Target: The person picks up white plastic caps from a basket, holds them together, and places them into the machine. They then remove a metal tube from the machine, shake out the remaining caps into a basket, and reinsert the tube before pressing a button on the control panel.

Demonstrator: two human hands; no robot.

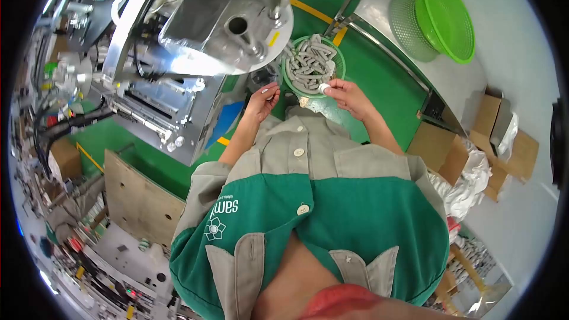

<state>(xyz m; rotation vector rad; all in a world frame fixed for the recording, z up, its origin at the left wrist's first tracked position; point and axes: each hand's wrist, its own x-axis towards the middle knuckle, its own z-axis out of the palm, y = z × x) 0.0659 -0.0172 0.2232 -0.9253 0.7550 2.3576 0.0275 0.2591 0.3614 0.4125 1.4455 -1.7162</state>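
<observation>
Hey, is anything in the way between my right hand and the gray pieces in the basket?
Nothing visible is. Your right hand, with a small white item at its fingertips, is by the near right edge of the green basket. The gray pieces lie uncovered inside; height is hard to judge.

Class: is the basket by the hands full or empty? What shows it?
Well filled: grey pieces lie heaped across the green basket, hiding its bottom.

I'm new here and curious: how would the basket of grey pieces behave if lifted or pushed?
The basket looks like plastic, so its rim may flex a little. Filled with so many grey pieces, it may feel fairly heavy. They lie loosely jumbled, so tilting could spill some.
</observation>
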